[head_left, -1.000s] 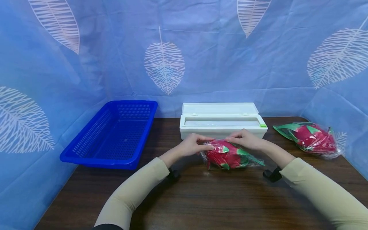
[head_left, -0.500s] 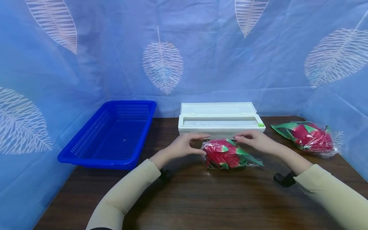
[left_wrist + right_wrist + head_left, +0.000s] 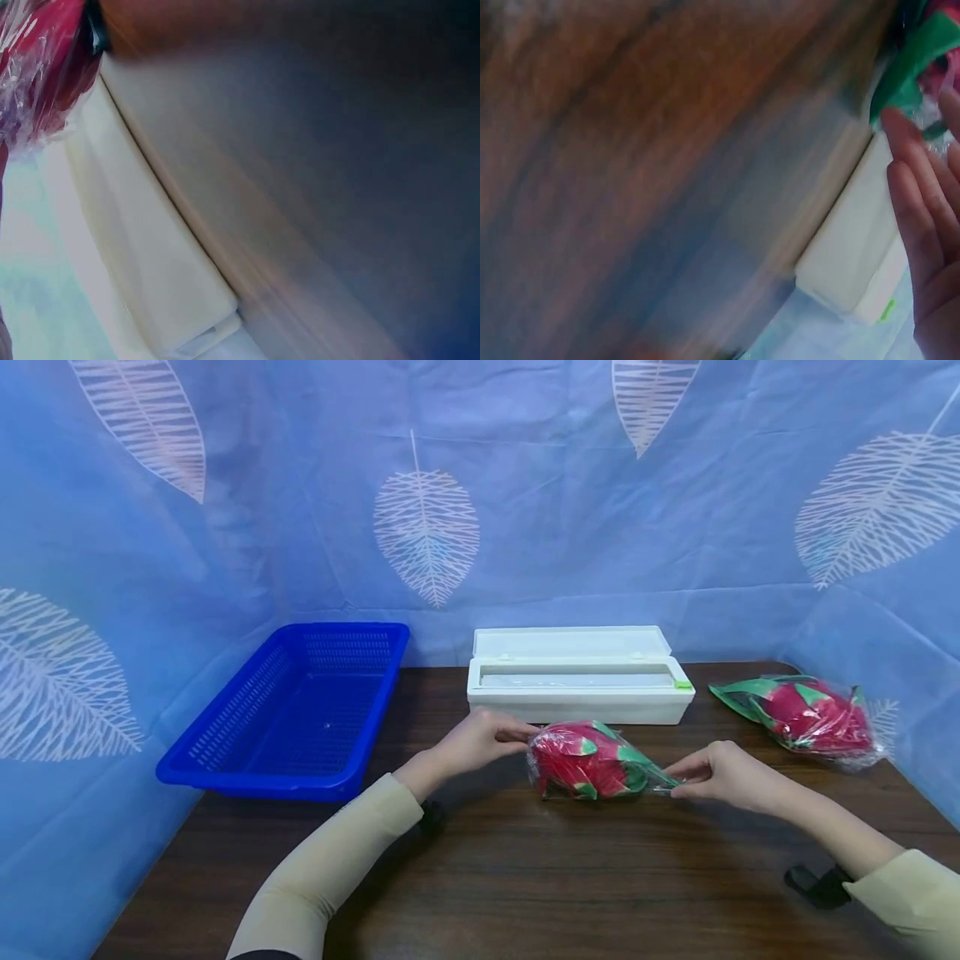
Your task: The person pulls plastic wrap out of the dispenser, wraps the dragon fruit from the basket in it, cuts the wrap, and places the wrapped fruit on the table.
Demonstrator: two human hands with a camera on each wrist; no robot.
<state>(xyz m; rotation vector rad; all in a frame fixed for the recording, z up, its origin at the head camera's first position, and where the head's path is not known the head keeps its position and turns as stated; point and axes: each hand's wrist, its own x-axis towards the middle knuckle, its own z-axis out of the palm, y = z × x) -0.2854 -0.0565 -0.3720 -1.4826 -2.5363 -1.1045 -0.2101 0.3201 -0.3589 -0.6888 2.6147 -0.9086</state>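
A red dragon fruit point(image 3: 588, 760) with green leaf tips lies on the table, wrapped in clear plastic film. At its left end my left hand point(image 3: 480, 742) pinches the film between thumb and fingers. My right hand point(image 3: 731, 777) holds the film at the right end, thumb and fingers together beside the long green leaf tip point(image 3: 648, 768). In the left wrist view the crinkled film point(image 3: 34, 97) shows over the red fruit, with little of the hand visible. The right wrist view has the fingers point(image 3: 915, 202) close to the green leaf point(image 3: 915, 71).
Behind the fruit stands a white film dispenser box point(image 3: 581, 706) with its lid raised. A blue plastic basket point(image 3: 341, 781) is at the left. A second wrapped dragon fruit point(image 3: 813, 718) lies at the back right of the dark wooden table point(image 3: 562, 893), before a blue leaf-print cloth point(image 3: 555, 527).
Both hands have left the top of the fruit. My left hand opened, then closed at the left end; my right hand moved right and down to the right end. The fruit stays in place.
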